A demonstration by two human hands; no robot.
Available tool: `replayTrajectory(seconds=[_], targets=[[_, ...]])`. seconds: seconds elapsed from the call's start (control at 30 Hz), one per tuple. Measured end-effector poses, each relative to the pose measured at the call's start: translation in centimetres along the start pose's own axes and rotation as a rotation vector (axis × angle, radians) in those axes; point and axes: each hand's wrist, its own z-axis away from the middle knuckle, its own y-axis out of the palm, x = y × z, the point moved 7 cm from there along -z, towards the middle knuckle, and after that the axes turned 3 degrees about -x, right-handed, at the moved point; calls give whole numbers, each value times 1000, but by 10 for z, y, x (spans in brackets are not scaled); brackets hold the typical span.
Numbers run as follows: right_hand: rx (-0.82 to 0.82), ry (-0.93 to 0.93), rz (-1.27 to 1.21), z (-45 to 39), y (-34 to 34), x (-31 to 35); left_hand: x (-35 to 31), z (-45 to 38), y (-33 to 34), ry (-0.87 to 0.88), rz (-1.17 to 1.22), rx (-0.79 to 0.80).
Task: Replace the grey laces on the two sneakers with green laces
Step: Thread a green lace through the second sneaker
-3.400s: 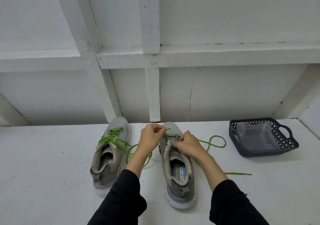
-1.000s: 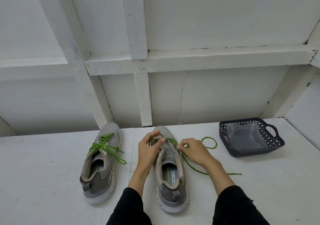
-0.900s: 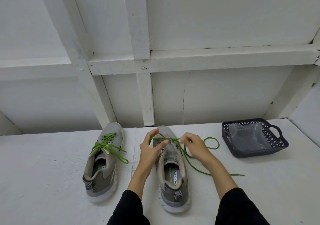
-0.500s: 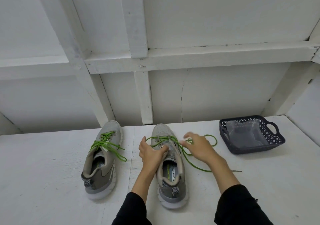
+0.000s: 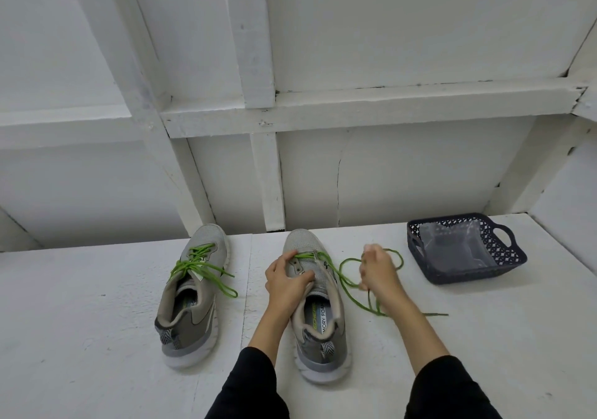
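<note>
On the white bench [image 5: 97, 338], the left sneaker [image 5: 193, 292] is fully laced green. The right sneaker [image 5: 318, 309], steadied by the gripping left hand [image 5: 286, 281], has only its first eyelets threaded; the right hand [image 5: 378, 271] has drawn the green lace [image 5: 347, 281] sideways, fingers curled round it.

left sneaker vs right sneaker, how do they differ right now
The left sneaker has green lace crossed through several rows; the right sneaker has its lace through the toe-end eyelets only, the rest trailing on the table. Nothing touches the left sneaker; the left hand holds the right sneaker and the right hand grips its lace. Both are grey, toes to the wall.
</note>
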Motion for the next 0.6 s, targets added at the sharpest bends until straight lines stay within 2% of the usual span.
replayTrajectory(seconds=[0.13, 0.33, 0.4, 0.5, 0.6], targets=[[38, -15, 341, 11, 25, -30, 0, 0, -2, -8, -71, -18], [-32, 56, 216, 5, 7, -19, -4, -5, -5, -3, -199, -2], [27, 87, 381, 6, 0, -26, -13, -8, -8, 26, -272, -7], [122, 132, 788, 16, -9, -34, -22, -14, -9, 59, -338, -12], [118, 73, 1010, 20, -18, -35, -22, -14, -5, 73, -283, 11]])
